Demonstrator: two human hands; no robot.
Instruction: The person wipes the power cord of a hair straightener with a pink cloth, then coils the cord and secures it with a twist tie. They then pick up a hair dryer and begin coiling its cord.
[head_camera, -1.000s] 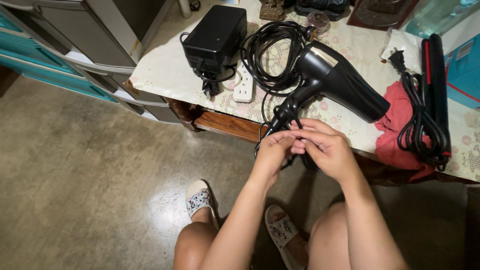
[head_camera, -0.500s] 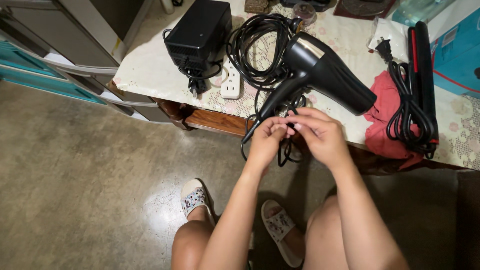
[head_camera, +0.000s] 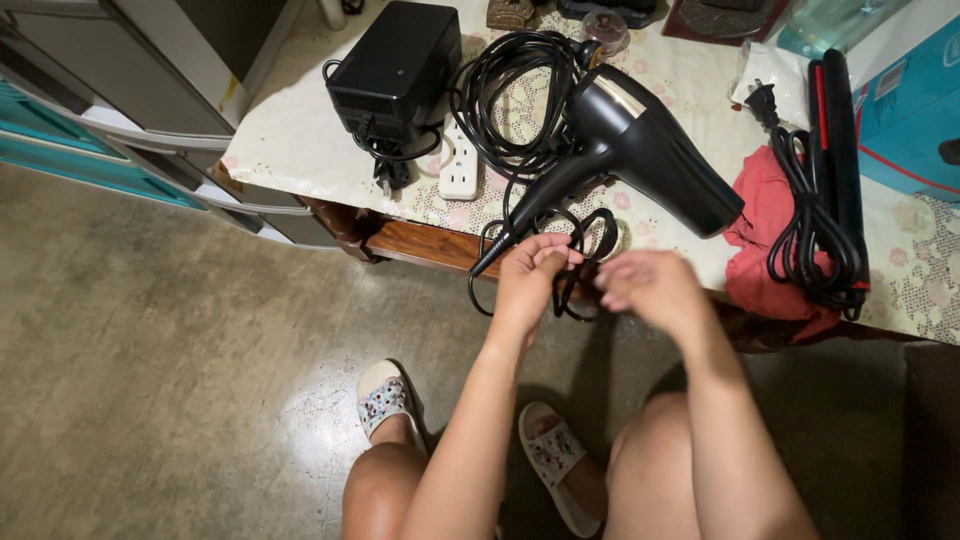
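Left hand (head_camera: 530, 272) is pinched shut around the black cord (head_camera: 585, 240) of the hair dryer (head_camera: 640, 150), right at the table's front edge, with a few loops of cord dangling just below and beside the fingers. Right hand (head_camera: 650, 285) sits just to the right of it, fingers curled in loosely; it's a bit blurry, so I can't tell if it actually has any cord in it. The dryer itself lies on the table (head_camera: 300, 130) just above both hands, handle pointing down toward the left hand. Further up from the left hand there's a white power strip (head_camera: 461, 165) and a black box (head_camera: 392, 65). Off to the right of the right hand: a red cloth (head_camera: 765, 240) and a hair straightener (head_camera: 840, 150) with its coiled cable.
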